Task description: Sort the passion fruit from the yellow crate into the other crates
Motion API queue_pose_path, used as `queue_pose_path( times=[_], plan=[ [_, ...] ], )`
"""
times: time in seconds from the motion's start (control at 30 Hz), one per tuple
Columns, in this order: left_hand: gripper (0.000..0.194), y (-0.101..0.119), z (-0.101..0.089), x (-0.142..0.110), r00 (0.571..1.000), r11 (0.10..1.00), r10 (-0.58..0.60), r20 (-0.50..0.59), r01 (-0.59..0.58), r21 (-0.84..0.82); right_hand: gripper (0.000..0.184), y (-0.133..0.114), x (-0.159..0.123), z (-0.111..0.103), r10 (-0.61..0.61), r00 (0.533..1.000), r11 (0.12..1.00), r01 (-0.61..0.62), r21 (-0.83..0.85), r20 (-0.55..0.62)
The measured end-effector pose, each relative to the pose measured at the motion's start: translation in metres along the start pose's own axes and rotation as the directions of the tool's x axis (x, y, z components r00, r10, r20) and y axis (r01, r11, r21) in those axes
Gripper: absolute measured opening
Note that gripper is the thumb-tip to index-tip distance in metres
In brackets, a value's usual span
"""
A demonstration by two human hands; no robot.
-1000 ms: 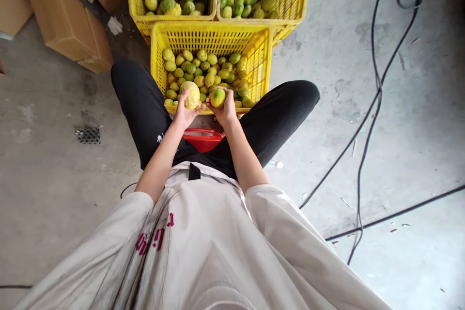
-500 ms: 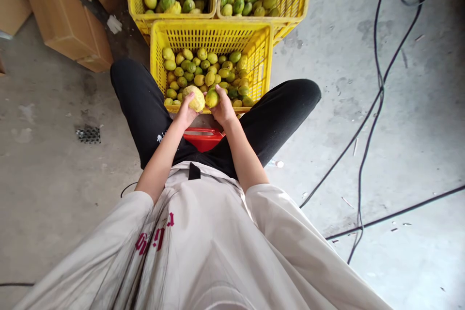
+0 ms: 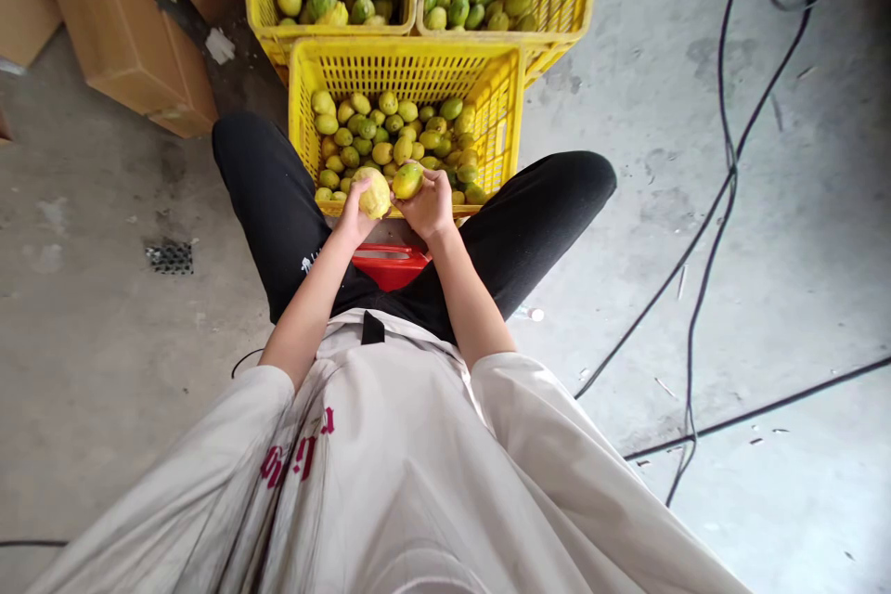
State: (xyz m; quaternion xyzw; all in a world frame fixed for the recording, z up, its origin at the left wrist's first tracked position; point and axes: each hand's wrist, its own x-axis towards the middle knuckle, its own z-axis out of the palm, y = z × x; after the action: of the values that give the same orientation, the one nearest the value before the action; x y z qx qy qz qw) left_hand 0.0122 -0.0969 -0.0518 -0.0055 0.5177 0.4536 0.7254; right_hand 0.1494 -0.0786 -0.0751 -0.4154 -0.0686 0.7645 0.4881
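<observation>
Left hand [image 3: 356, 212] wraps snugly round the big pale-yellow lemon [image 3: 374, 194]; right hand [image 3: 430, 206] cups the smaller yellow-green lemon [image 3: 407, 179], both at the yellow crate's [image 3: 509, 125] near rim. Gentle, even finger pressure should prevent bruising here!

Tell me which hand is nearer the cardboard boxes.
Left. The left hand is right of the cardboard boxes, lower in view; the right hand is farther right.

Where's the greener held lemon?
Head view: the greener lemon is in the right hand, just right of the paler lemon, over the near yellow crate.
</observation>
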Motion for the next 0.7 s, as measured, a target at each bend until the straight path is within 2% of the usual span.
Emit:
queue_pose_path(
  times=[0.1, 0.33, 0.5, 0.6, 0.7],
  plan=[
    [0.033, 0.002, 0.0, -0.001, 0.999, 1.0, 0.014, 0.033, -0.013, -0.02, 0.031, 0.001, 0.003, -0.001, 0.004, 1.0, 0.999, -0.004, 0.035, -0.007],
    [0.03, 0.004, 0.003, -0.003, 0.999, 0.993, 0.008, -0.039, -0.012, -0.114, 0.03, 0.004, -0.003, 0.004, -0.039, 0.993, 0.999, 0.04, 0.006, -0.11],
    [0.041, 0.006, 0.007, -0.009, 0.999, 0.984, 0.044, 0.026, -0.038, -0.172, 0.027, 0.003, -0.004, 0.004, -0.045, 0.994, 0.998, 0.041, -0.038, -0.102],
    [0.04, 0.006, 0.008, -0.011, 0.996, 0.987, 0.061, 0.063, -0.051, -0.15, 0.026, 0.0, -0.004, 0.004, -0.045, 0.992, 0.997, 0.037, -0.067, -0.121],
    [0.035, 0.006, 0.009, -0.012, 0.998, 0.993, 0.04, 0.051, -0.034, -0.109, 0.029, -0.004, -0.006, 0.006, -0.017, 0.989, 0.995, 0.002, -0.1, -0.145]
  ],
)
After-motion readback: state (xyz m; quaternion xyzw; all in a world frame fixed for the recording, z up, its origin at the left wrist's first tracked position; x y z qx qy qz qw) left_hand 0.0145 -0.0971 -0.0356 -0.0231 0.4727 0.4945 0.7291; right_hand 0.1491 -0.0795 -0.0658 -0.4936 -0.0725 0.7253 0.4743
